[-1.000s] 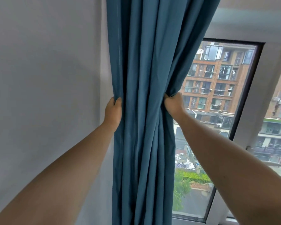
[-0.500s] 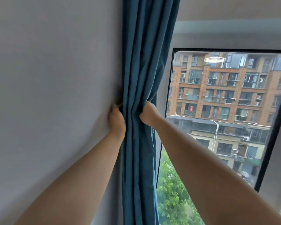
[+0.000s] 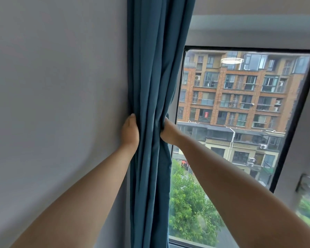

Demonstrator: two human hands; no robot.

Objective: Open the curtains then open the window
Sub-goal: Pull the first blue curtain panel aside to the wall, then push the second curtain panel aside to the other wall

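A dark blue curtain (image 3: pixel 154 86) hangs bunched into a narrow column against the grey wall, at the left edge of the window (image 3: pixel 240 104). My left hand (image 3: pixel 130 133) presses its left side, fingers wrapped behind the folds. My right hand (image 3: pixel 168 131) grips its right side, fingers buried in the fabric. The window pane with its black frame (image 3: pixel 293 122) is uncovered and shut. A dark window handle (image 3: pixel 301 183) sits on the pale upright at the far right.
A plain grey wall (image 3: pixel 52 104) fills the left half. A white sill (image 3: pixel 186 245) runs along the window's bottom. Through the glass I see a brick apartment block and green treetops. A second pane shows at the right edge.
Both hands have squeezed the curtain from a wide bundle into a tight column and pushed it left to the wall. Much more of the window pane is uncovered.
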